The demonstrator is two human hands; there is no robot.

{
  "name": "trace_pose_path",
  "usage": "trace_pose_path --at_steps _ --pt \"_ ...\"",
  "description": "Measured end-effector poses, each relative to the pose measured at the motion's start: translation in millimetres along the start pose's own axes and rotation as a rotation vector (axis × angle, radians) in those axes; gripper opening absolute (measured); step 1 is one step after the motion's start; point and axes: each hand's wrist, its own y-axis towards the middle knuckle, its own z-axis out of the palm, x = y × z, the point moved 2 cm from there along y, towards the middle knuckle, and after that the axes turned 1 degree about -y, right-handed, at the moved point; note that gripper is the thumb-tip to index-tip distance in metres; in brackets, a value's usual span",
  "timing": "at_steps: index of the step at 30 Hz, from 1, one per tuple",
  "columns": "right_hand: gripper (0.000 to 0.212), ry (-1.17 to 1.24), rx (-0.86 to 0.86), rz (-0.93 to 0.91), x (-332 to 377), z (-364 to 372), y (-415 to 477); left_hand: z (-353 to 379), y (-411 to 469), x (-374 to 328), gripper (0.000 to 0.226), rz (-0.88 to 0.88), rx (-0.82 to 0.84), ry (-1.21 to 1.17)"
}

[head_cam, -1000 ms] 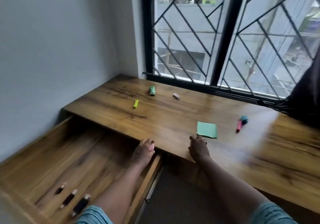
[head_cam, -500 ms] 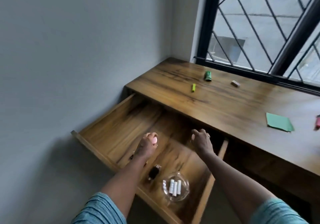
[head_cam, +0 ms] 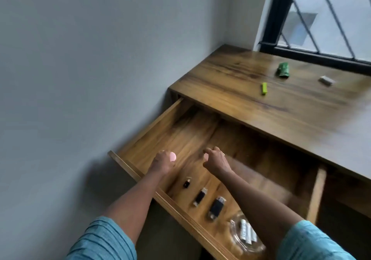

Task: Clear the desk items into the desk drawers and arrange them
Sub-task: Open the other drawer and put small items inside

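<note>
The wooden desk's left drawer (head_cam: 140, 137) stands pulled out. My left hand (head_cam: 163, 162) hovers over its near left part and grips a small round pink item (head_cam: 172, 156). My right hand (head_cam: 215, 160) hangs beside it over the drawer's middle, fingers loosely curled, with nothing visible in them. On the drawer floor lie three black USB sticks (head_cam: 200, 196) in a row, and a glass dish (head_cam: 246, 234) with white batteries sits at the near right. On the desktop (head_cam: 301, 109) remain a green crumpled item (head_cam: 283, 70), a small yellow-green stick (head_cam: 264, 88) and a beige block (head_cam: 326, 80).
A grey wall runs close along the drawer's left side. A barred window (head_cam: 321, 18) backs the desk. A second opening with a wooden divider (head_cam: 317, 193) lies to the drawer's right.
The view has swung down and left toward the drawer. Both hands have moved from the desk's front edge to over the open drawer, the left still holding the pink item.
</note>
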Motion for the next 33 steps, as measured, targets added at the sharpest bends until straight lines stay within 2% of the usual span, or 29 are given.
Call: trace_pose_path --at_steps 5,10,14,20,25,33 --pt "0.047 0.047 0.101 -0.021 25 39 32 -11 34 22 0.053 -0.078 0.108 0.054" --pt "0.047 0.033 0.138 -0.041 40 63 41 -13 60 36 0.044 -0.096 0.148 0.123" --pt "0.052 -0.025 0.174 -0.091 49 74 43 -14 74 43 0.044 -0.054 0.169 0.232" --pt "0.059 -0.074 0.133 -0.076 67 79 42 -17 83 53 0.043 0.05 0.25 0.353" --pt "0.054 -0.121 0.141 -0.062 83 92 32 -12 81 65 0.039 0.103 0.278 0.325" --pt "0.052 -0.079 0.084 0.073 96 121 4 -10 80 77 0.054 0.144 0.296 0.232"
